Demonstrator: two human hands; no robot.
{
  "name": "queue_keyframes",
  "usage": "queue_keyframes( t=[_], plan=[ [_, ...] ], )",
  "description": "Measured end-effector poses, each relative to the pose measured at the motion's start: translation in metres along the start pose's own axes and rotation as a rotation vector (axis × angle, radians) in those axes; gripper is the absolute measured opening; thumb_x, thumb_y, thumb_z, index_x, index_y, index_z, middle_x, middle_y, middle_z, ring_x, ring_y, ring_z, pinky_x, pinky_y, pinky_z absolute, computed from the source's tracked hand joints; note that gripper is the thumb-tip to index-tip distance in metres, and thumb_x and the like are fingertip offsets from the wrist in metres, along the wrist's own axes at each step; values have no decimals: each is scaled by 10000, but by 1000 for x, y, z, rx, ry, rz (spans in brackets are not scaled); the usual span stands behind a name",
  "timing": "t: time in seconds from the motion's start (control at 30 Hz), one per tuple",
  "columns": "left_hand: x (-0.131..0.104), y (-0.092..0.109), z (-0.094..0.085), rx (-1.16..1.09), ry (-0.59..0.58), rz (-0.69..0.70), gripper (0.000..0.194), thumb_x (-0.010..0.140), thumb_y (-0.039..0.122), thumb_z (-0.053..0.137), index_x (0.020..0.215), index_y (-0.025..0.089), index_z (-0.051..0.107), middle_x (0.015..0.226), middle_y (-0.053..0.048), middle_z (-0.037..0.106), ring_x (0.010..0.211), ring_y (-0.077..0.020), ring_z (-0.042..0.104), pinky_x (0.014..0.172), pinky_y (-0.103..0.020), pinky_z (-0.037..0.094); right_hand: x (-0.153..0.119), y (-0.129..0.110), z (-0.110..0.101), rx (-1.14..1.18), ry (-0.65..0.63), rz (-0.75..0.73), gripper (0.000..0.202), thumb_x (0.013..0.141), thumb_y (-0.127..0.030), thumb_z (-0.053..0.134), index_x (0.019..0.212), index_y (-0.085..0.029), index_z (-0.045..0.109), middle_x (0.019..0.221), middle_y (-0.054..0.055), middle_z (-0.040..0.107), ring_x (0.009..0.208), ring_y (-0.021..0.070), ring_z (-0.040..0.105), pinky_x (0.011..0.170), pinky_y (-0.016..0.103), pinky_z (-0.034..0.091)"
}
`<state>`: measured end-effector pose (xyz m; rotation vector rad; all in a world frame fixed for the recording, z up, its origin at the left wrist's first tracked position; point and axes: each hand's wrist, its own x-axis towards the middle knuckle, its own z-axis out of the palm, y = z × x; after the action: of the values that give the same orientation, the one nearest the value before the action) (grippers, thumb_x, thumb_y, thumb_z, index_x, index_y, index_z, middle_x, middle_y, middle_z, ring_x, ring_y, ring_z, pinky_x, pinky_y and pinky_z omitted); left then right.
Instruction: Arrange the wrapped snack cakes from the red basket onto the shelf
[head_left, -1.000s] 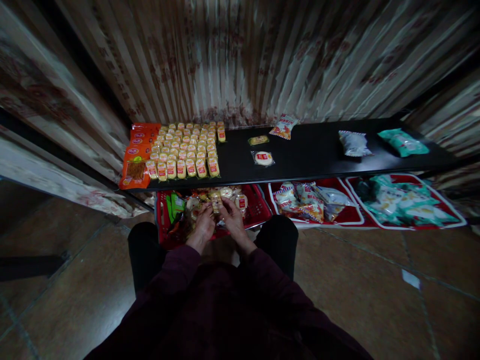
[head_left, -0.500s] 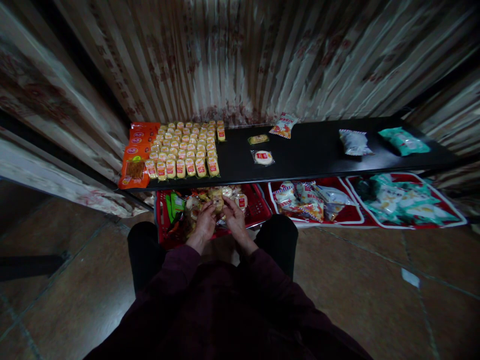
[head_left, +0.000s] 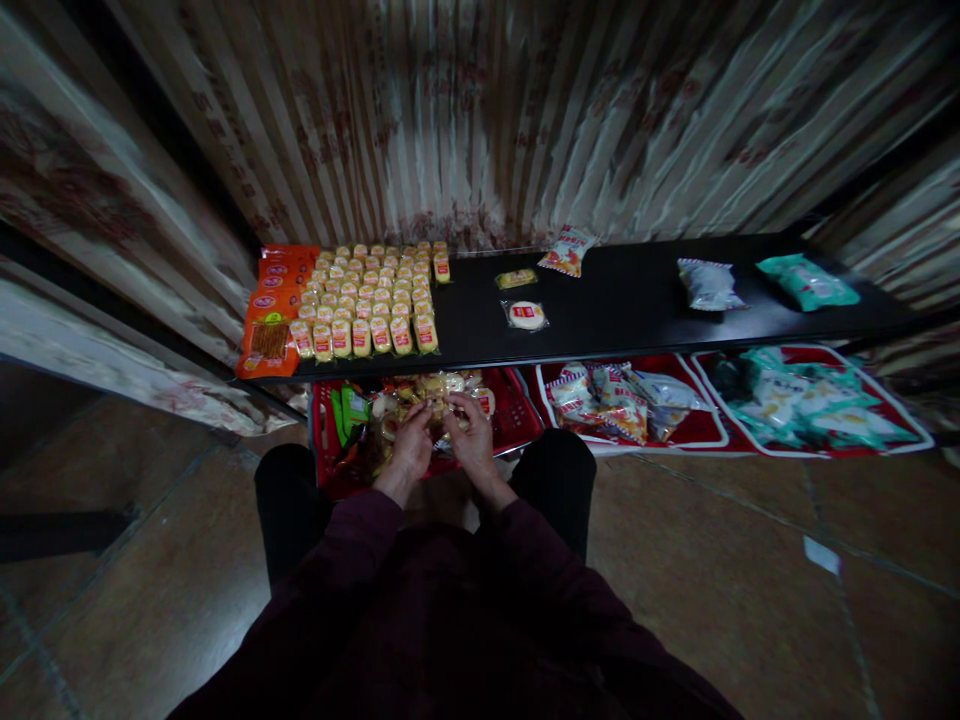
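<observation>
Over the left-hand red basket (head_left: 523, 420), below the shelf's front edge, a small wrapped snack (head_left: 438, 404) sits between my fingertips. My left hand (head_left: 409, 447) has it from one side and my right hand (head_left: 472, 440) from the other, the fingers of both half curled in a loose pinch; how firmly they press, I can't tell in this dim light. I'd do best to keep that touch light, since thin wrap looks easy to crumple, and to turn the snack by its edges so its face shows. Keeping my wrists above the heap should stop my knuckles snagging the green packets (head_left: 351, 410) to the left. Above, on the black shelf (head_left: 630, 315), small cakes (head_left: 367, 300) stand in close rows beside orange packets (head_left: 271, 310); near that front edge, a raised knuckle could knock them, so I'd lift clear and slowly. Further right, a bag-filled middle basket (head_left: 691, 428) sits well apart from my fingers.
</observation>
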<state>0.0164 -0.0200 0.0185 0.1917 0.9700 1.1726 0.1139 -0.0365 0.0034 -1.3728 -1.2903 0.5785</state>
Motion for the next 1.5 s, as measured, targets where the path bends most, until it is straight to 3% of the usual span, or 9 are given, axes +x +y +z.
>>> queue_keyframes(
  t=[0.27, 0.63, 0.8, 1.0, 1.27, 1.5],
  plan=[
    [-1, 1, 4, 43, 19, 6, 247, 689, 104, 617, 926, 170, 599, 790, 16, 655, 631, -63, 561, 630, -190, 410, 2, 1, -6, -34, -18, -38, 225, 864, -248, 470, 984, -196, 654, 1057, 87, 657, 1039, 201, 593, 946, 373, 453],
    [-7, -3, 3, 169, -49, 55, 430, 708, 170, 589, 1135, 220, 584, 926, -15, 674, 779, -100, 600, 764, -230, 439, 3, 7, -5, 73, 13, 227, 302, 810, -411, 561, 987, -175, 625, 959, 78, 680, 866, 200, 646, 816, 341, 518],
    [-6, -9, 0, 200, -95, 98, 440, 663, 179, 624, 1100, 233, 613, 1024, -21, 655, 888, -136, 599, 805, -266, 449, 2, 12, -4, 80, 46, 243, 290, 799, -387, 558, 986, -175, 619, 988, 88, 662, 886, 203, 639, 825, 356, 523],
    [-5, -18, -1, 344, -119, 270, 356, 679, 184, 617, 1032, 215, 656, 1128, -48, 639, 1052, -182, 562, 943, -319, 402, 1, 14, -6, 12, 44, 211, 274, 800, -336, 523, 997, -178, 630, 1035, 99, 655, 951, 220, 622, 865, 388, 503],
    [-10, -21, 2, 617, -84, 371, 350, 721, 128, 520, 1017, 221, 680, 1143, -52, 636, 1104, -187, 525, 1009, -348, 356, 0, 9, -8, 156, 14, 383, 414, 820, -464, 506, 1088, -167, 613, 1103, 98, 667, 1023, 232, 619, 941, 390, 467],
    [-8, -20, 3, 638, -64, 483, 340, 698, 82, 519, 934, 224, 717, 1096, -56, 606, 1108, -193, 500, 1045, -356, 327, 0, 12, -7, 201, -12, 363, 490, 759, -480, 596, 1126, -154, 588, 1095, 93, 662, 999, 228, 627, 924, 382, 482]
  ],
)
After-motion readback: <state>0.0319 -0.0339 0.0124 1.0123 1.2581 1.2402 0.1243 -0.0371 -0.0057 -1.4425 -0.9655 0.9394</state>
